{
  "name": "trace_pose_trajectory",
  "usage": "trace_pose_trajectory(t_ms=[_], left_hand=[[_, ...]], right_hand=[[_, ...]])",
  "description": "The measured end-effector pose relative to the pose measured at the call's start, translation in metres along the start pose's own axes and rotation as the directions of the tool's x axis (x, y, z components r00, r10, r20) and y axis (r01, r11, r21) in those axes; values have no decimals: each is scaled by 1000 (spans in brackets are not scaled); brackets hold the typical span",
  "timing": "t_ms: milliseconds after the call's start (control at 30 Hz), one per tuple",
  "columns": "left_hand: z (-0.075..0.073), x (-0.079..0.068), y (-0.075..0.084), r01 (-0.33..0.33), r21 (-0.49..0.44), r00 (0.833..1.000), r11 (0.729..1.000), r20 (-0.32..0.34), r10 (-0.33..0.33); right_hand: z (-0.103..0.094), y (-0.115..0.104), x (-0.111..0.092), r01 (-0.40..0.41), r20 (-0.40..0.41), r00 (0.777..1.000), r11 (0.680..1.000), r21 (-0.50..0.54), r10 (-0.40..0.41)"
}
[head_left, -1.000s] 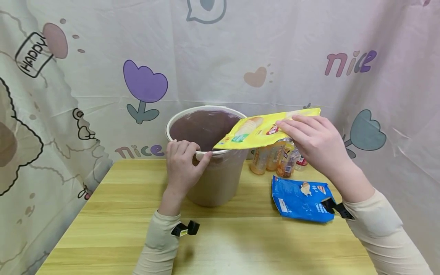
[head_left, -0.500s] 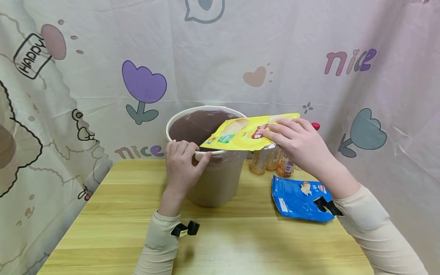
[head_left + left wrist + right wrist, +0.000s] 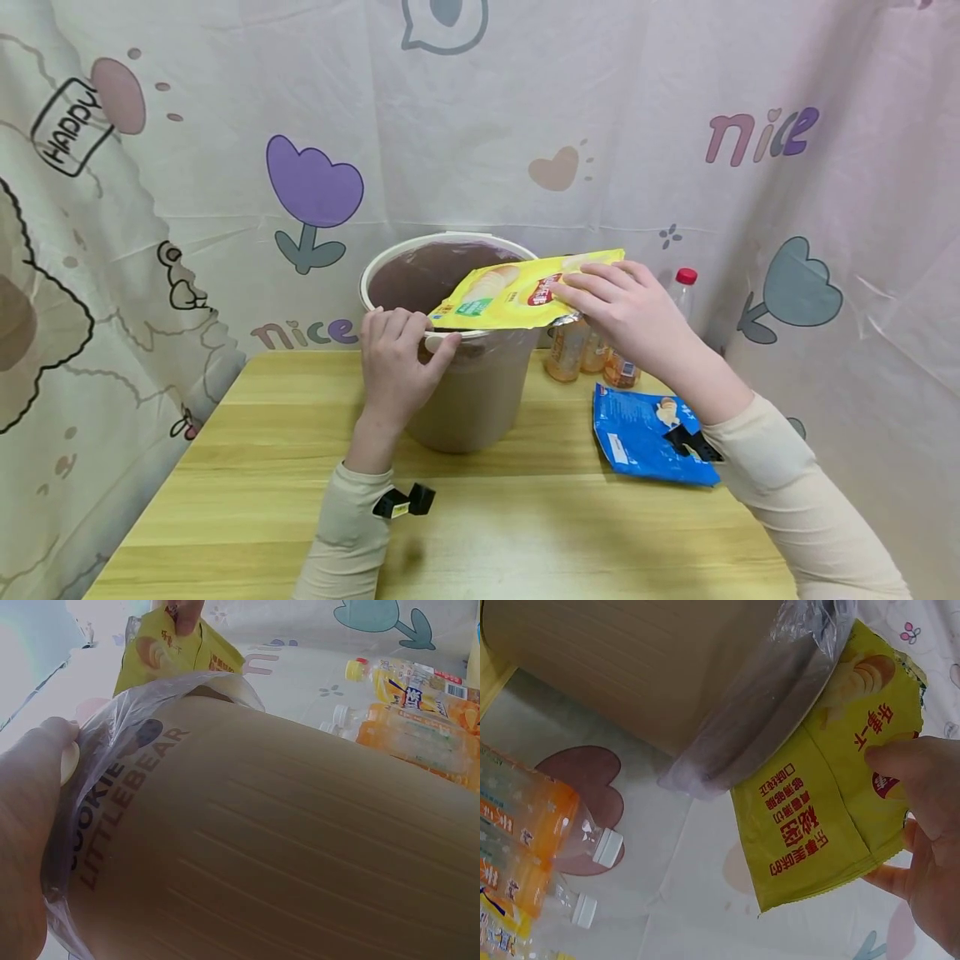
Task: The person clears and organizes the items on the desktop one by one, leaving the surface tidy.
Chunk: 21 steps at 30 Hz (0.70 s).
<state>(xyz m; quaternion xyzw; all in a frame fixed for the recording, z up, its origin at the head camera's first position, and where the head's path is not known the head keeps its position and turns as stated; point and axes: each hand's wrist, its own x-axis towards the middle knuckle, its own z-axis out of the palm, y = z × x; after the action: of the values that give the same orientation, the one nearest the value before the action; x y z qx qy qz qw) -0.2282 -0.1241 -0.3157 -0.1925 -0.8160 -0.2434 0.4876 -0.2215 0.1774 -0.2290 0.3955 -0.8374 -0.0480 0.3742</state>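
A beige trash can (image 3: 472,400) with a white rim and a clear plastic liner stands upright on the table. My left hand (image 3: 397,358) grips its near left rim, fingers over the edge and thumb outside. My right hand (image 3: 633,312) pinches a yellow chip bag (image 3: 495,293) by its right part, thumb on one face and fingers on the other. The bag lies nearly flat across the mouth of the can, its left end over the opening. In the right wrist view, the bag (image 3: 810,832) looks flattened and overlaps the can's lined rim.
A blue snack bag (image 3: 645,446) lies flat on the table (image 3: 510,542), right of the can and under the right forearm. Several plastic bottles (image 3: 566,354) stand behind it, one with a red cap (image 3: 686,276). A printed curtain (image 3: 450,108) hangs behind the table.
My right hand has moved left with the yellow chip bag, bringing it further over the can's mouth. A red-capped bottle has come into sight behind the hand. My left hand stays on the rim.
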Motion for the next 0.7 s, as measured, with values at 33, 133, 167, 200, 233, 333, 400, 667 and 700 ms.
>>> trace_pose_trajectory(t_ms=[33,133,167,200,233,333,400,667,700], left_hand=[[0,0,0,1,1,1000,1000,1,-1],[0,0,0,6,6,1000,1000,3,-6],[0,0,0,7,6,1000,1000,4,-7],[0,0,1,8,6,1000,1000,5,-8],[0,0,1,9,6,1000,1000,7,-10],[0,0,1,8,5,1000,1000,6,-8],[1,0,1,1,1,1000,1000,-6,-1],[2,0,1,-15,-20,999,1000,-47,14],[2,0,1,-14,-20,999,1000,-46,13]], right_hand=[[1,-1,1,1,-2,1000,1000,2,-1],[3,-2,5,5,-16,1000,1000,3,-5],[4,-3,6,6,-22,1000,1000,5,-6],[5,-3,7,7,-27,1000,1000,4,-7],[6,-3,8,9,-35,999,1000,3,-9],[9,-4,11,10,-64,998,1000,20,-9],[11,-4,12,12,-81,997,999,34,-9],[14,-5,7,4,-113,994,997,75,5],[15,-4,6,0,-112,994,997,78,9]])
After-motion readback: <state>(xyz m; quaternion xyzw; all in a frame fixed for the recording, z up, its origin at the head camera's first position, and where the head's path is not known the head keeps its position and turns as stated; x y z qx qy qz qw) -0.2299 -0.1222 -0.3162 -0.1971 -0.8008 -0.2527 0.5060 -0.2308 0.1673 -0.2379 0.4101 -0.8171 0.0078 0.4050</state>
